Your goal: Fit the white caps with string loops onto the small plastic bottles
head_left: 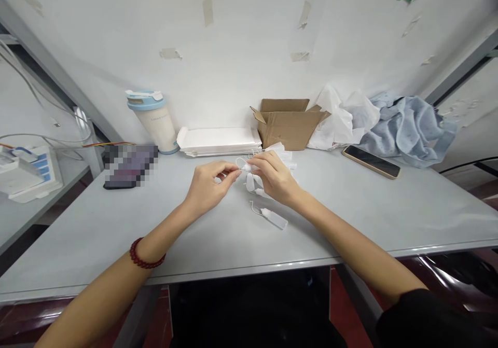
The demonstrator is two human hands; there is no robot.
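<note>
You are working on a small translucent-white plastic bottle with a narrow white cap, raised between your two hands just above the grey table. Your right hand is gripping it with bent fingers and thumb nearly closed around the cap end. Your left hand is bringing thumb and forefinger together beside it, seemingly pinching the end of a thin white curved cord; the contact is too small to be sure. So this bottle is looking partway through: cord and cap are still being handled. A similar translucent bottle with a curled white cord is lying nearer you, apart and untouched. More pale translucent bottles are lying under and beside your right hand, partly hidden, so you cannot be counting finished against unfinished ones from here. Behind them, an open brown cardboard box is standing against the wall, its contents not showing.
</note>
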